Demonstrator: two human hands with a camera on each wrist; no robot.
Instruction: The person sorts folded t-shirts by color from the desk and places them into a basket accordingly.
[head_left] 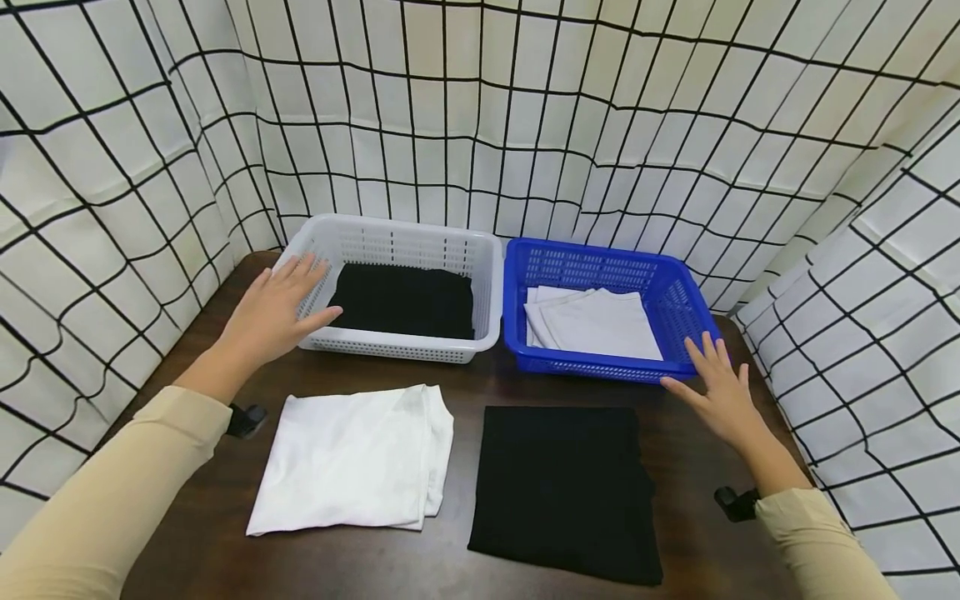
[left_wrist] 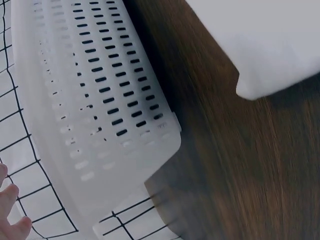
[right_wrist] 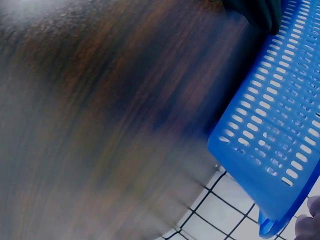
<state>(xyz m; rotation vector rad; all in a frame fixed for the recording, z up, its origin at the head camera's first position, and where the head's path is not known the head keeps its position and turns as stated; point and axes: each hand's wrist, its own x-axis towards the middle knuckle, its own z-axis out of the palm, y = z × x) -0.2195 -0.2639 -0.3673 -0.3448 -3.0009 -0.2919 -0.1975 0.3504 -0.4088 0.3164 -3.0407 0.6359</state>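
In the head view my left hand (head_left: 273,312), fingers spread, is over the left end of the white basket (head_left: 397,343), holding nothing. Black folded cloth (head_left: 405,300) lies inside that basket. My right hand (head_left: 720,396) is spread at the front right corner of the blue basket (head_left: 600,367), also holding nothing; whether it touches the rim I cannot tell. White folded cloths (head_left: 592,323) lie in the blue basket. On the table, a white folded cloth (head_left: 348,458) lies in front of the white basket and a black one (head_left: 562,492) in front of the blue basket.
A black wire grid (head_left: 480,79) with white fabric behind it surrounds the back and both sides of the brown wooden table (head_left: 360,567). The two baskets stand side by side at the table's back. Each wrist carries a small black device.
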